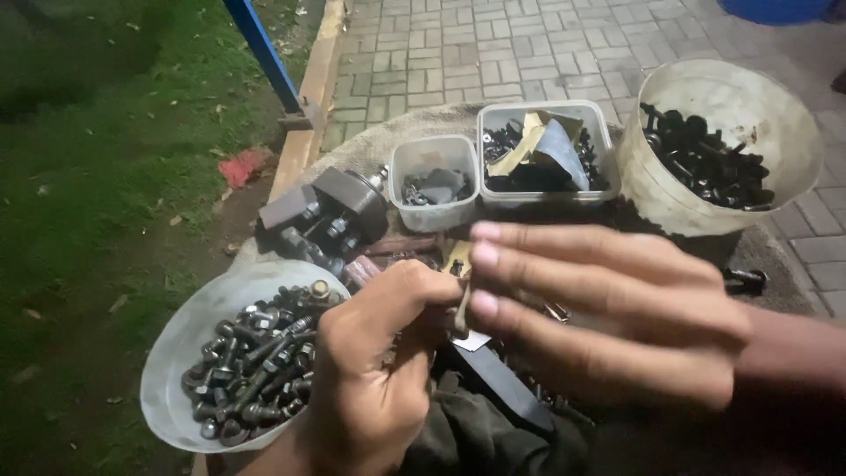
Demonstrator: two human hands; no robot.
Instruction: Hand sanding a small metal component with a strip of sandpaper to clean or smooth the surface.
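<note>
Head view over a sack-covered work surface at the edge of a brick pavement (493, 53), with grass (88, 176) to the left. The left hand (370, 370) is curled into a loose fist, thumb and forefinger pinching a small slender part (462, 310), probably a bolt or pin, though blur hides its exact form. The right hand (608, 317) lies flat with fingers straight and pressed together, its fingertips meeting the part from the right; it grips nothing that can be seen. The part sits between the two hands, above the clutter at the middle of the surface. A bowl (176, 353) of grey bolts stands just beside the left hand. Behind the hands stand a small tub (434, 181), a larger tub (542, 150) holding dark fasteners and folded paper, and a bucket (723, 141) of black bolts. A metal clamp block (330, 216) lies near the small tub. The step in hand appears to be picking out or inspecting one fastener from the heap. Judged from this pose, the next move calls for a firm pinch on the part and a steady carry to the container that matches it.
</note>
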